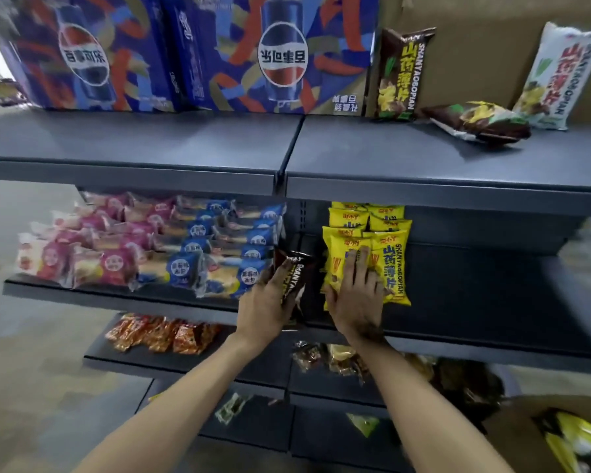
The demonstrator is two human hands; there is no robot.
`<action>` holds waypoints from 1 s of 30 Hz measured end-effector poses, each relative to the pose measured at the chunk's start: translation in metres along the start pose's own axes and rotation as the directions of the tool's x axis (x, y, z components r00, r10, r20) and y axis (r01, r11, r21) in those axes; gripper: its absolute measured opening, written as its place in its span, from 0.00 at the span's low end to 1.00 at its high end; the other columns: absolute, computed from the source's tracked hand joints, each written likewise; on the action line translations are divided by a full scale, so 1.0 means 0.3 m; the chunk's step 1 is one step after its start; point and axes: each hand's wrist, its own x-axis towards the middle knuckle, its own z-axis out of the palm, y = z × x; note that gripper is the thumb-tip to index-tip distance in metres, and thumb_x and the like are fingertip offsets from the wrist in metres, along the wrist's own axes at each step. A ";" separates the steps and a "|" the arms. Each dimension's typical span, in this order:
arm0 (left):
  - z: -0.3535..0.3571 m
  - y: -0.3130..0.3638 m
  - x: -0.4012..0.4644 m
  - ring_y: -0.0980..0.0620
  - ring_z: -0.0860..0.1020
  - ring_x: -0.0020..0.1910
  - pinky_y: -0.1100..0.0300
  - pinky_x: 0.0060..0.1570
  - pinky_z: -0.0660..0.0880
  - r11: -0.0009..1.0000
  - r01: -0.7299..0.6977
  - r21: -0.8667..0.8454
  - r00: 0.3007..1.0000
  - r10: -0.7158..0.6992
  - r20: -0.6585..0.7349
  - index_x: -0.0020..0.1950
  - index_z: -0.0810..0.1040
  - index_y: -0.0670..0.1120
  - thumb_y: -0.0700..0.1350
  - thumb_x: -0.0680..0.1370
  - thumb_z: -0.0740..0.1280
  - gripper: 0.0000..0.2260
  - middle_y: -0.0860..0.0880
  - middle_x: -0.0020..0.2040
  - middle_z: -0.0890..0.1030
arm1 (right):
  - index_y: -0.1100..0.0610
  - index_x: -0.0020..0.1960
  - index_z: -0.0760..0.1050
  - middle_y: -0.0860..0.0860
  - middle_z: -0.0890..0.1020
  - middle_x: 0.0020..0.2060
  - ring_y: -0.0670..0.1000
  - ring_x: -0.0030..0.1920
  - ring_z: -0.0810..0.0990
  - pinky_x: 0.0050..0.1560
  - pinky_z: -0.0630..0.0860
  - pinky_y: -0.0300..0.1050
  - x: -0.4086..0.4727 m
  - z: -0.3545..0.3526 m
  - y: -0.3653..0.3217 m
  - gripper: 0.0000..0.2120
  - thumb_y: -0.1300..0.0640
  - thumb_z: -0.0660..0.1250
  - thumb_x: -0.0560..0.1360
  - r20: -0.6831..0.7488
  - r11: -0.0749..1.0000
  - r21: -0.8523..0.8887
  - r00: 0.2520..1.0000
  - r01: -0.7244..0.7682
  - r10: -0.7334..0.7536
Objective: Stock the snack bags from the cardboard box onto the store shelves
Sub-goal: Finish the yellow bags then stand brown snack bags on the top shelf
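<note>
Left hand (265,303) grips a dark brown snack bag (296,285), fingers curled round its left edge, holding it upright on the middle shelf (492,343) just left of the yellow bags (386,257). Right hand (357,295) lies flat with straight fingers pressed against the front yellow bag in that stack. At bottom right the cardboard box (512,435) shows more bags inside, and on the top shelf (423,186) two brown bags and a white one sit beside blue cola cartons (219,52).
</note>
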 end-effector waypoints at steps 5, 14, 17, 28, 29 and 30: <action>-0.015 0.013 -0.024 0.38 0.80 0.50 0.48 0.40 0.76 0.993 -0.097 -0.060 0.995 0.098 0.006 0.76 0.61 0.54 0.52 0.78 0.65 0.27 0.43 0.61 0.75 | 0.58 0.80 0.48 0.59 0.52 0.78 0.62 0.67 0.67 0.63 0.70 0.60 -0.067 -0.098 -0.014 0.39 0.41 0.59 0.78 0.057 0.996 -0.086 0.998 -0.009 0.014; -0.068 0.084 -0.078 0.39 0.80 0.53 0.49 0.44 0.77 0.993 -0.089 -0.076 0.995 0.092 0.029 0.77 0.59 0.55 0.53 0.78 0.65 0.28 0.42 0.63 0.74 | 0.53 0.74 0.59 0.56 0.59 0.75 0.61 0.73 0.61 0.67 0.68 0.57 -0.160 -0.285 0.012 0.29 0.49 0.65 0.77 0.215 0.999 -0.041 0.977 0.011 -0.002; -0.091 0.126 -0.105 0.39 0.80 0.52 0.48 0.43 0.78 0.990 -0.097 -0.103 0.995 0.099 0.009 0.76 0.61 0.55 0.55 0.78 0.64 0.27 0.43 0.60 0.75 | 0.55 0.72 0.65 0.56 0.71 0.68 0.61 0.67 0.71 0.60 0.73 0.56 -0.181 -0.350 0.055 0.29 0.51 0.68 0.74 0.148 1.000 -0.021 0.989 0.020 -0.017; -0.185 0.402 -0.228 0.45 0.80 0.42 0.54 0.36 0.77 0.986 -0.137 -0.090 0.985 0.126 -0.114 0.75 0.65 0.52 0.52 0.77 0.67 0.27 0.47 0.53 0.76 | 0.56 0.61 0.71 0.53 0.80 0.49 0.56 0.49 0.79 0.41 0.73 0.49 -0.237 -0.619 0.277 0.15 0.53 0.64 0.76 -0.027 0.994 0.078 0.996 0.082 -0.080; -0.194 0.428 -0.238 0.45 0.80 0.41 0.55 0.35 0.76 0.987 -0.138 -0.081 0.984 0.127 -0.127 0.75 0.65 0.52 0.52 0.77 0.67 0.27 0.47 0.53 0.76 | 0.55 0.60 0.70 0.52 0.80 0.48 0.56 0.47 0.79 0.39 0.72 0.48 -0.242 -0.643 0.298 0.13 0.52 0.63 0.77 -0.023 0.990 0.109 0.996 0.089 -0.087; -0.202 0.453 -0.246 0.46 0.80 0.41 0.55 0.34 0.76 0.987 -0.143 -0.068 0.981 0.132 -0.141 0.75 0.65 0.51 0.52 0.77 0.68 0.27 0.47 0.52 0.76 | 0.55 0.59 0.70 0.51 0.80 0.46 0.55 0.45 0.80 0.37 0.73 0.47 -0.245 -0.666 0.320 0.12 0.52 0.62 0.78 -0.019 0.986 0.135 0.996 0.094 -0.093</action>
